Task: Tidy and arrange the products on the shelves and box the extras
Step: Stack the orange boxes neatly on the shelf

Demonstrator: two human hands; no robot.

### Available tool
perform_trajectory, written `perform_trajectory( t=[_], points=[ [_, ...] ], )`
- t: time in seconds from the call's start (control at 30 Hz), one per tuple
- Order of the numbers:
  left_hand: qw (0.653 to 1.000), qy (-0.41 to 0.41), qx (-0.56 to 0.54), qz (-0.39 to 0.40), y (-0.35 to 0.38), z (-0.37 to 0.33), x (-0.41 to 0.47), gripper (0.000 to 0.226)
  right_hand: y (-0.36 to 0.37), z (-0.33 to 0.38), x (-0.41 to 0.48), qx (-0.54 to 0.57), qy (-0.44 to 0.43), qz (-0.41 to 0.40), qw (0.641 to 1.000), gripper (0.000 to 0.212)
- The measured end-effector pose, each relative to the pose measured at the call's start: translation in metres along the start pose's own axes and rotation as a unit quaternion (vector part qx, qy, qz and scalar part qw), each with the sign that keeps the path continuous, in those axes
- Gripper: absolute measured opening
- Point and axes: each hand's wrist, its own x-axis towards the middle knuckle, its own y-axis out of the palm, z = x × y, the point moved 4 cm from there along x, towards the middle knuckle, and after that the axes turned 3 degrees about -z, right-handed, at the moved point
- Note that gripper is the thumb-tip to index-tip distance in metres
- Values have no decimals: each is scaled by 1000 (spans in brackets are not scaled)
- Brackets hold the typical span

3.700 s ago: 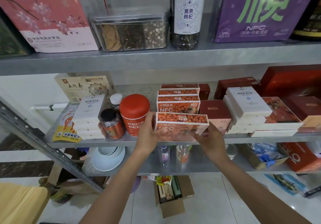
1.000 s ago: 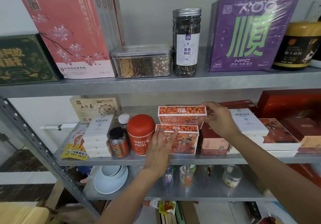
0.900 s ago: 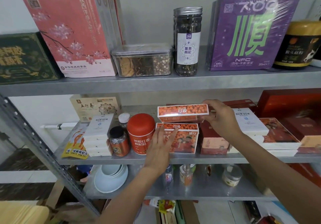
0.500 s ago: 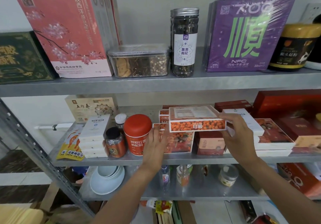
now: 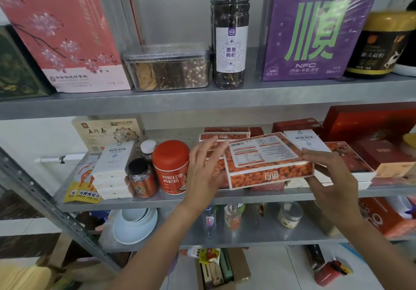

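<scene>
My right grip [image 5: 331, 177] clamps the orange box [image 5: 267, 165], long axis left-right, label face up. My left grip [image 5: 202, 170] lies open, touching its left end.

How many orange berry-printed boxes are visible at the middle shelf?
4. The right hand grips the held box; the front box stands on the middle shelf behind the left hand; the third box and the rearmost box stand further back. Another may hide behind that hand.

We see an orange berry-print box [image 5: 267, 165], a red tin [image 5: 172, 168], a purple box [image 5: 315, 28] lettered green, a pink blossom-print box [image 5: 60, 30]
</scene>
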Motion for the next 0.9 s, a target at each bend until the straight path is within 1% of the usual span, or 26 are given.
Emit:
perform_trajectory(
  t=[0.07,0.1,0.2,0.3,0.43,0.53,0.63,0.67,0.73,0.8,0.87,0.9],
  points=[
    [999,26,-46,10,0,-5,-2,67,-4,5,-1,11,3,0,1000,34],
    [997,19,-69,15,0,-6,-4,63,-6,7,-2,15,5,-1,1000,34],
    [993,-32,-113,23,1,-8,-12,65,-8,8,-7,22,21,-10,1000,33],
    [991,-41,-124,15,-1,-10,-18,68,-8,7,-14,41,23,-13,999,29],
    [989,-33,-141,-4,-11,-16,-26,65,-9,12,-15,54,-8,8,998,35],
    [987,-45,-154,-10,-20,-19,-30,58,-6,15,-12,63,-6,29,998,44],
    [981,-89,-172,19,-30,-18,-30,55,1,16,-10,97,57,72,991,61],
    [976,-104,-188,32,-34,-17,-30,51,3,16,-8,115,86,90,985,62],
    [965,-130,-222,53,-42,-19,-27,35,5,15,-4,154,152,113,970,52],
    [949,-171,-255,77,-45,-20,-24,31,8,9,-1,214,217,121,945,40],
    [921,-228,-302,93,-45,-19,-24,29,11,3,0,266,265,130,918,36],
    [900,-264,-334,97,-45,-18,-25,27,14,1,-1,276,284,136,908,36]
  ],
)
